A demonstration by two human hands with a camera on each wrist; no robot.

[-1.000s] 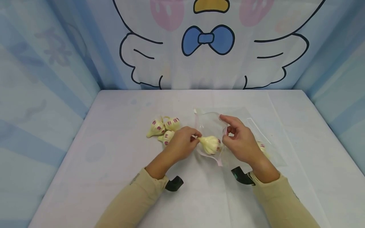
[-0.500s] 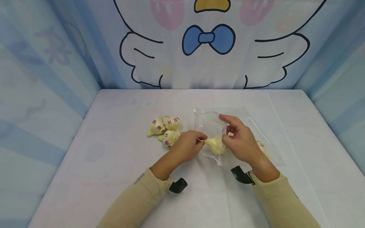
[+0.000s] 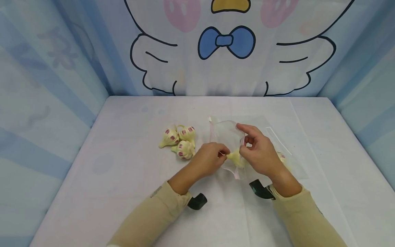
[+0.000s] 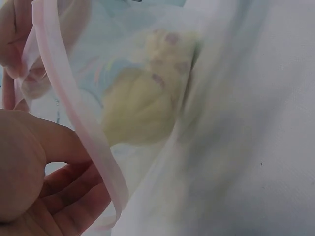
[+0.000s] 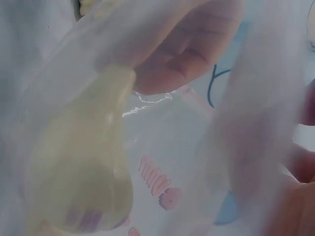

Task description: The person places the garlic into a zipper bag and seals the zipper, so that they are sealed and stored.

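A clear zip bag (image 3: 226,132) with a pink-edged mouth lies in the middle of the table. My left hand (image 3: 208,158) reaches into that mouth and pinches the stem of a pale yellow garlic bulb (image 3: 236,158) with purple marks. Through the film, the right wrist view shows this garlic bulb (image 5: 88,162) hanging stem up, fingertips at its stem. My right hand (image 3: 260,151) grips the bag's right mouth edge and keeps it apart from the left one. Another garlic bulb (image 3: 281,157) lies deeper in the bag, partly hidden behind my right hand.
Three more garlic bulbs (image 3: 185,150) lie clustered on the white table (image 3: 123,192), left of the bag. A printed curtain (image 3: 225,75) closes off the back, and blue curtains (image 3: 46,103) stand along the sides.
My left hand has moved right, carrying the garlic bulb through the bag's mouth and farther inside, partly behind my right hand. The right hand has stayed almost still, gripping the bag's edge.
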